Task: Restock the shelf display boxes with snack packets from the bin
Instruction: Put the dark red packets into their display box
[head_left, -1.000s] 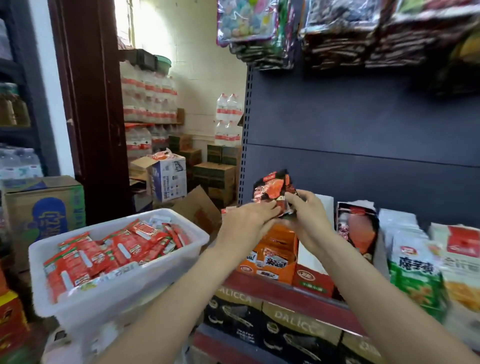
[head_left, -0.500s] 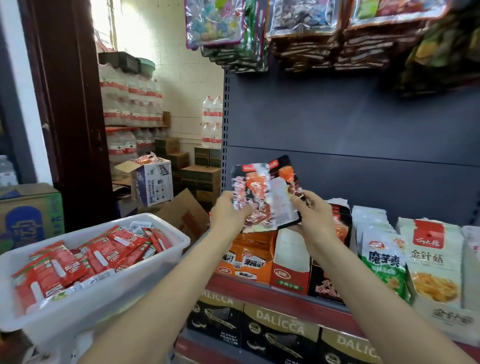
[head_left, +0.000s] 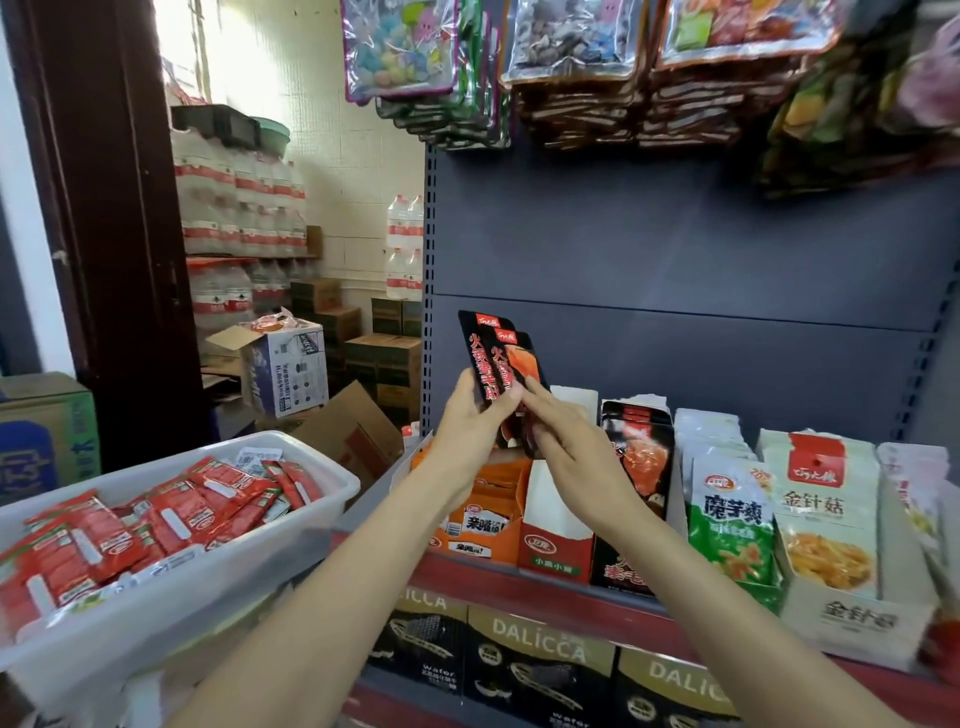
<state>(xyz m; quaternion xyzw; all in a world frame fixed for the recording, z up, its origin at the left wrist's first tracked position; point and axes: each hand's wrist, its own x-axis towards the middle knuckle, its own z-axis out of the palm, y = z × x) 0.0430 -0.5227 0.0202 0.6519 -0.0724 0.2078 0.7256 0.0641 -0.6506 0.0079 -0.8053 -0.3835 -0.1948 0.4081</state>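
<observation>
My left hand (head_left: 475, 421) grips a small stack of black and red snack packets (head_left: 496, 358), held upright above the shelf display boxes. My right hand (head_left: 563, 441) pinches the lower right edge of the same packets. Below them stand an orange display box (head_left: 480, 519), a red and white display box (head_left: 556, 525) that looks nearly empty, and a black display box (head_left: 636, 467) showing matching black packets. At lower left, the white plastic bin (head_left: 171, 566) holds many red snack packets (head_left: 156, 514).
Green and cream display boxes (head_left: 826, 525) fill the shelf to the right. Dalicca wafer boxes (head_left: 535, 670) sit on the shelf below. Hanging snack bags (head_left: 571, 67) crowd the top. Cartons and water bottle packs (head_left: 234, 208) stand in the back room at left.
The packets have turned from fanned out with their backs showing to upright in a tight stack, fronts toward me. Both hands have closed in together on their lower part.
</observation>
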